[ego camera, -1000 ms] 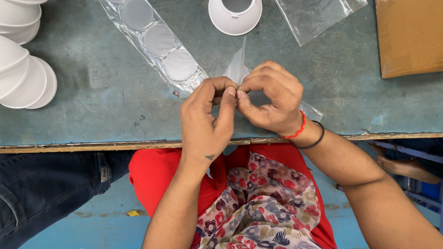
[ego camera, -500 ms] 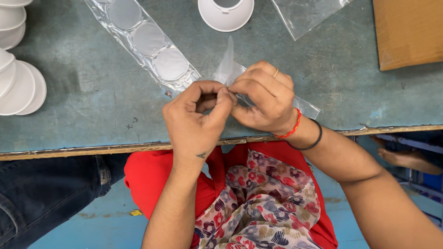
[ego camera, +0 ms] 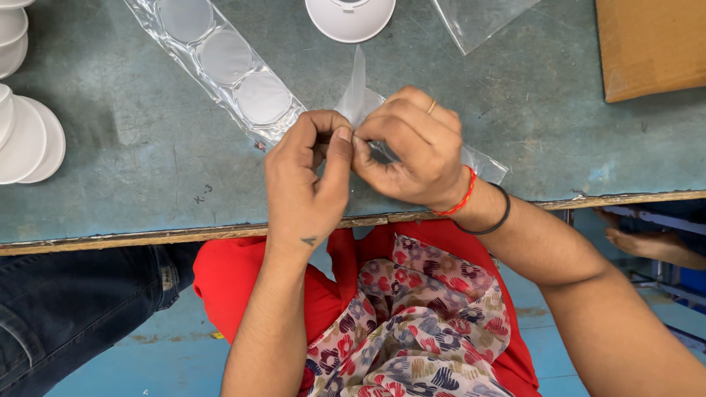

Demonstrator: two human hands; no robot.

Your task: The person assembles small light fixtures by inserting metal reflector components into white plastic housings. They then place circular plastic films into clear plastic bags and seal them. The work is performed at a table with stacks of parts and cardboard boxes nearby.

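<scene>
Above table edge [ego camera: 147, 237], left hand [ego camera: 305, 187], right hand [ego camera: 412, 151], fingertips pinching clear plastic sleeve [ego camera: 357, 92]

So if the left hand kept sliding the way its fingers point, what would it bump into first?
Probably the clear plastic strip holding white discs. The left hand points up the table and the strip's near end lies just past its fingertips, though it leans right toward the right hand.
</scene>
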